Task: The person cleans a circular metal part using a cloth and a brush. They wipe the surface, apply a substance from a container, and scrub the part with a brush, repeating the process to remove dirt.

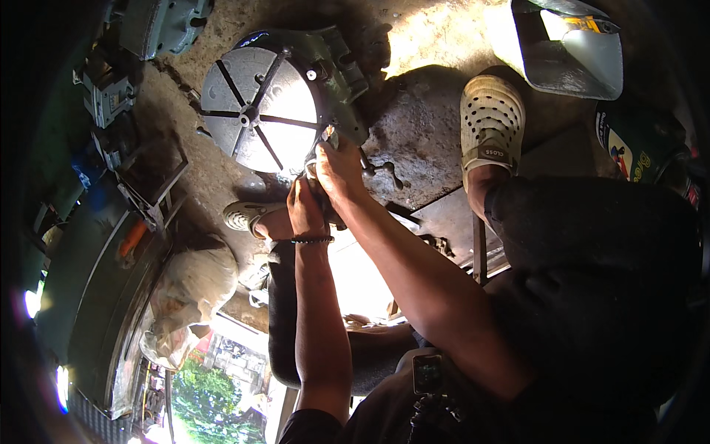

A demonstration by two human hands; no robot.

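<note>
Left hand (306,209): grip curled at the lower edge of the slotted metal disc (270,106), upper left of centre; whether it holds a part cannot be told. Right hand (339,169): grip curled at the disc's lower-right edge; exact opening and contents are hidden. Quantities, left to right: one left shoe (238,216), centre-left; one disc; one crank handle (389,172), centre; one right shoe (492,118) and one grey scoop (595,72), upper right.

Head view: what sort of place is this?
Likely a machine workshop: a heavy slotted metal disc on a dark green base, grey-green metal housing at upper left, and rough, stained floor.
</note>
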